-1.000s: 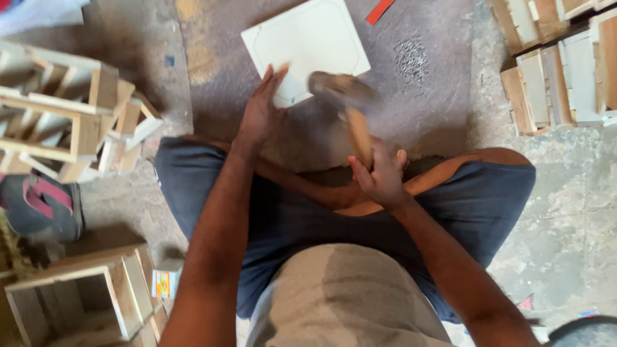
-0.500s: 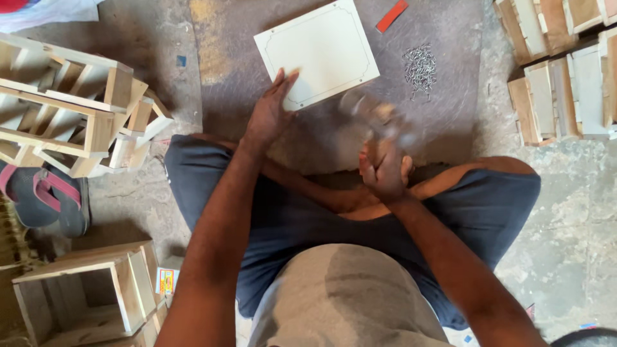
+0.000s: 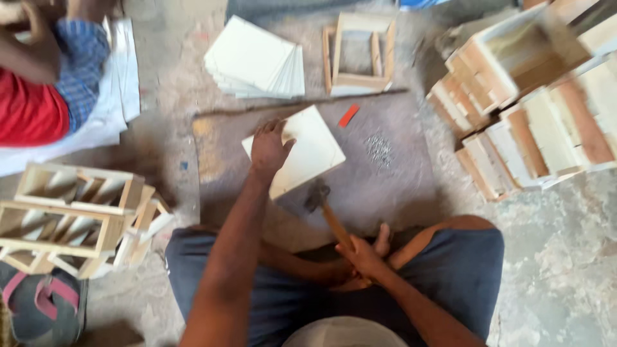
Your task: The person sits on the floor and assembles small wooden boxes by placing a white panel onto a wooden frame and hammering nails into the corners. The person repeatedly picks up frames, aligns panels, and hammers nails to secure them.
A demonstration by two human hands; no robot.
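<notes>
Left hand: the left hand [image 3: 268, 149] lies flat, fingers spread, pressing on the near-left corner of the white board [image 3: 302, 149] at the centre of the frame; it grips nothing.
Right hand: the right hand [image 3: 365, 256] is wrapped tight around the wooden handle of the hammer [image 3: 328, 212], low in the middle of the frame above the crossed legs.
Hammer: its dark head sits just off the board's lower edge; I cannot tell whether it touches the floor.
Board: a square panel lying flat on the dark mat [image 3: 398, 186], a frame edge showing beneath it at its lower side.
Nails: a small heap of nails [image 3: 379, 149] lies on the mat just right of the board, near a red strip [image 3: 348, 115].
Done so far: finished wooden boxes [image 3: 533, 109] are stacked at the upper right; open wooden frames [image 3: 71, 215] sit at the left.
Left to do: a stack of loose boards [image 3: 257, 61] and one bare frame [image 3: 358, 54] wait at the top, so the work looks partway through.
Nearby: another person's sleeve [image 3: 77, 58] shows in the upper left corner.
</notes>
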